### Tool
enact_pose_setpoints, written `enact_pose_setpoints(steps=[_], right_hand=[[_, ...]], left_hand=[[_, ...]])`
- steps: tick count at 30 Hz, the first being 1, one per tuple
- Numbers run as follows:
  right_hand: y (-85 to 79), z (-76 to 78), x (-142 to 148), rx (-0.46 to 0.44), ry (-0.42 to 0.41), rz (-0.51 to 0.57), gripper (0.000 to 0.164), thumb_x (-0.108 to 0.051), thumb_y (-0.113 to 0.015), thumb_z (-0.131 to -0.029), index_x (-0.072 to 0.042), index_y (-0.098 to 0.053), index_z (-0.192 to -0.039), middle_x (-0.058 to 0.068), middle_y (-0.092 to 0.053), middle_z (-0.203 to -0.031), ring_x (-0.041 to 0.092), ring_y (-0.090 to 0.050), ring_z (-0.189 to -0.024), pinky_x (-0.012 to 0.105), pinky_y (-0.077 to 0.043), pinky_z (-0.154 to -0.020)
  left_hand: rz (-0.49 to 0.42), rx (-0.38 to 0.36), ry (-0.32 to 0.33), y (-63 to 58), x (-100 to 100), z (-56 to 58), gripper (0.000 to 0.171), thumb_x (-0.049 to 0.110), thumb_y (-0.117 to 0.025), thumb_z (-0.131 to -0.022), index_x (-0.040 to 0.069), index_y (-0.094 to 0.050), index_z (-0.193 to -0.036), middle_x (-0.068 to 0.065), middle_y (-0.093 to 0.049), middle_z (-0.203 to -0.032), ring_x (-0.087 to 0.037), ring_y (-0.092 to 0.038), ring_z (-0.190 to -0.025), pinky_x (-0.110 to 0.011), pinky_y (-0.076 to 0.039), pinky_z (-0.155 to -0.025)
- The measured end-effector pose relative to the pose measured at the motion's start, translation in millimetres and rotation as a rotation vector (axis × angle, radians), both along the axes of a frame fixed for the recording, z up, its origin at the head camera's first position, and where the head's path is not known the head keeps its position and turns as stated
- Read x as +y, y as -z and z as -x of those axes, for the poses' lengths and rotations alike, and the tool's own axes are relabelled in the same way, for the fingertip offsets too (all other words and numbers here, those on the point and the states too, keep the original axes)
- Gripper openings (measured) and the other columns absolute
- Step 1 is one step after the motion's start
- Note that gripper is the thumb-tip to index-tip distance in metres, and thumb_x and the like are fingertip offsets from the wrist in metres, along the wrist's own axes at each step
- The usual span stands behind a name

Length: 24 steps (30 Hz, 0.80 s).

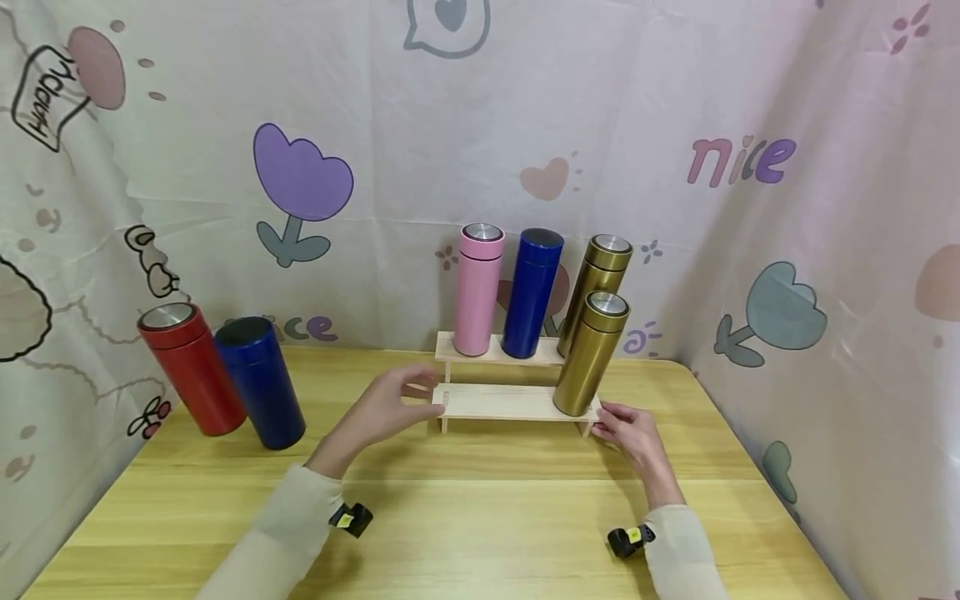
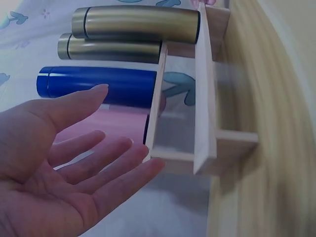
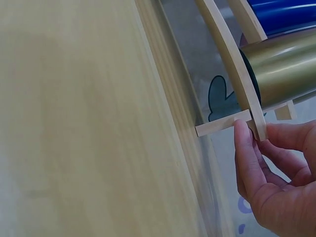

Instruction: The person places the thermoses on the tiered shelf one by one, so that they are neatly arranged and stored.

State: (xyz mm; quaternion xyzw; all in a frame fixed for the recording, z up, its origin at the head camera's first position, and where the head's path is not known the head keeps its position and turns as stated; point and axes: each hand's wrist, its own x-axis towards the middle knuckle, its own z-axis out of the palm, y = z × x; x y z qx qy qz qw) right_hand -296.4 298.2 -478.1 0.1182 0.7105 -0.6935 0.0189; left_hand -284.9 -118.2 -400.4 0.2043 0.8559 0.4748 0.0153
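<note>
A two-tier wooden rack (image 1: 498, 402) stands on the table, four flasks upright on it. Along its upper tier are a pink flask (image 1: 478, 300), a blue flask (image 1: 531, 296) and a gold flask (image 1: 592, 273). Another gold flask (image 1: 592, 354) occupies the right end of the lower tier. My right hand (image 1: 632, 433) pinches the lower tier's right end; in the right wrist view the thumb lies on the board's edge and the fingertips (image 3: 242, 127) meet the leg. My left hand (image 1: 386, 408), fingers spread and loosely bent, is beside the rack's left end, holding nothing.
A red flask (image 1: 197, 375) and a second blue flask (image 1: 264, 392) stand on the table (image 1: 480, 533) at the left. A patterned curtain (image 1: 405, 167) hangs close behind the rack and along both sides.
</note>
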Motion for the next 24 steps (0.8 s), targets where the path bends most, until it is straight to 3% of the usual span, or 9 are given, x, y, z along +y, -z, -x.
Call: enact_pose_setpoints(steps=[11, 19, 24], right_hand=[[0.4, -2.0, 2.6, 0.004, 0.001, -0.012, 0.05, -0.003, -0.057, -0.104, 0.017, -0.042, -0.147, 0.002, -0.07, -0.091, 0.007, -0.071, -0.08, 0.018, -0.062, -0.08], [1.5, -1.4, -0.4, 0.009, 0.01, 0.008, 0.049, -0.001, -0.058, -0.102, 0.018, -0.044, -0.145, 0.005, -0.069, -0.094, 0.009, -0.07, -0.08, 0.021, -0.063, -0.079], [1.1, -1.1, -1.9, 0.009, 0.011, 0.005, 0.049, -0.001, -0.059, -0.102, 0.018, -0.044, -0.145, 0.006, -0.069, -0.095, 0.009, -0.07, -0.08, 0.021, -0.063, -0.08]], left_hand=[[0.04, 0.06, -0.035, 1.3, -39.1, -15.2, 0.055, 0.023, -0.077, -0.094, 0.002, -0.059, -0.141, -0.024, -0.066, -0.135, -0.044, -0.068, -0.118, -0.051, -0.06, -0.096], [0.08, 0.033, -0.084, 8.7, -69.9, -29.0, 0.056, 0.027, -0.077, -0.094, 0.002, -0.059, -0.141, -0.024, -0.064, -0.138, -0.044, -0.067, -0.12, -0.05, -0.061, -0.094], [0.101, 0.056, -0.108, 12.1, -87.4, -37.0, 0.055, 0.029, -0.078, -0.093, 0.002, -0.061, -0.138, -0.024, -0.066, -0.136, -0.042, -0.07, -0.117, -0.048, -0.062, -0.091]])
